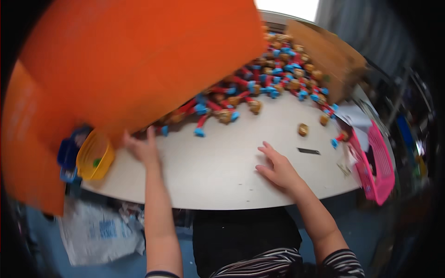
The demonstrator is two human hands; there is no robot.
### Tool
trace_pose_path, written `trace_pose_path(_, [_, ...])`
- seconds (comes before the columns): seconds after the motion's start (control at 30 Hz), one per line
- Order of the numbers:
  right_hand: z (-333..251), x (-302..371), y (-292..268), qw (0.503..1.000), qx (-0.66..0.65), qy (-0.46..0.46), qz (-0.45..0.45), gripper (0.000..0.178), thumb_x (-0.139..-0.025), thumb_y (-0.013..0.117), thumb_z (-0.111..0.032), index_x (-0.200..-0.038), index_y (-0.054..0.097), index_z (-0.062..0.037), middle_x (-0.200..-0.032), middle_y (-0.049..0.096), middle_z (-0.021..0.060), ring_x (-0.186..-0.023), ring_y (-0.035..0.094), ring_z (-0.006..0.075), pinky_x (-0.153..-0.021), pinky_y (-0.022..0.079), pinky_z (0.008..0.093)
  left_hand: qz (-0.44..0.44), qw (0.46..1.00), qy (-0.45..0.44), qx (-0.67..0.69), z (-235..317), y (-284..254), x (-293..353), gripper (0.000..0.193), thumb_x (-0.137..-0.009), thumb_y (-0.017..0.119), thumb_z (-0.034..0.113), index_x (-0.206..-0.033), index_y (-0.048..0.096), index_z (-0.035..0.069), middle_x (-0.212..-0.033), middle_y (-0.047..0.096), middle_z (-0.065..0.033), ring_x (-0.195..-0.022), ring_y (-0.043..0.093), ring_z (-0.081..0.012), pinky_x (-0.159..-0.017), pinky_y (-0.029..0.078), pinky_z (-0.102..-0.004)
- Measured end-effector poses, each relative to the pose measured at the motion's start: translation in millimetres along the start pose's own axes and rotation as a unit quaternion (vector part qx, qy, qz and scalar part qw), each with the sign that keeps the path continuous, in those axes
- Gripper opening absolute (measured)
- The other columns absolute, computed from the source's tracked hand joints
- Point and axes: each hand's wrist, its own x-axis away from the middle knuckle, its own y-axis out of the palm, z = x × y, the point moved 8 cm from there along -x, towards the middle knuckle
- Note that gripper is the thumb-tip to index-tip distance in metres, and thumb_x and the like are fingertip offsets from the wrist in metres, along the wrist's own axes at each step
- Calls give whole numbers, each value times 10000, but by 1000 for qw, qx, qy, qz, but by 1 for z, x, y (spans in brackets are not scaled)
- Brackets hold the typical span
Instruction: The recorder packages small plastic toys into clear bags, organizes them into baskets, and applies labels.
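My left hand [144, 149] is at the lower edge of a large orange box or panel [153, 55], fingers spread. Whether the fingertips touch it, I cannot tell. The orange thing is tilted over the far left of the table and blurred. From under its edge spreads a heap of small red, blue and gold pieces [278, 74], each with a red stem. My right hand [279, 171] hovers over the pale table [208, 171], fingers apart and holding nothing. Beyond it lie a loose gold piece [302, 129] and a flat dark strip [308, 151].
A yellow basket [96, 155] and a blue container [67, 155] stand at the left edge. At the right edge is a pink basket [381, 167]. Cardboard [327, 58] borders the heap at the back right. A white plastic bag [99, 234] lies below the table at left.
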Motion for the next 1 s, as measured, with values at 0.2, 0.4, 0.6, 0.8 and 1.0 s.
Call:
trace_pose_path(0.2, [76, 90, -133, 981, 33, 109, 160, 295, -832, 708, -178, -1077, 659, -20, -966, 708, 119, -741, 646, 162, -705, 504, 272, 15, 999, -2, 47, -4, -15, 8, 785, -829, 737, 386, -1353, 369, -70, -1333, 449, -230, -1176, 482, -337, -1025, 383, -423])
trace_pose_path(0.4, [173, 212, -333, 855, -61, 240, 455, 209, -840, 721, -161, -953, 679, 10, -775, 679, 62, -694, 647, 126, -627, 516, 283, 25, 999, -3, 39, -34, -42, 32, 720, -865, 705, 327, -1364, 349, -50, -1369, 406, -238, -1258, 409, -359, -1101, 295, -420])
trace_pose_path(0.6, [250, 225, -399, 894, 111, 326, 287, 368, -789, 779, -283, -999, 680, 2, -787, 676, 75, -705, 639, 147, -648, 523, 287, -56, 998, -35, 14, 42, -83, 107, 734, -899, 661, 291, -1425, 245, -7, -1451, 263, -241, -1335, 310, -363, -1116, 271, -447])
trace_pose_path(0.8, [305, 151, -401, 869, -115, 385, 290, 719, -810, 620, -645, -1200, 609, -41, -1205, 592, 130, -1112, 555, 229, -810, 523, 391, -118, 992, 9, 50, 82, -88, 169, 720, -907, 637, 193, -1447, 197, 13, -1491, 202, -208, -1386, 249, -371, -1137, 225, -517])
trace_pose_path(1.0, [372, 82, -401, 876, -149, 396, 232, 846, -783, 538, -762, -1253, 590, -61, -1184, 597, 181, -1051, 578, 269, -863, 471, 432, -172, 973, 28, 149, 152, -81, 206, 759, -890, 627, 141, -1464, 144, 23, -1530, 163, -187, -1425, 191, -366, -1151, 177, -527])
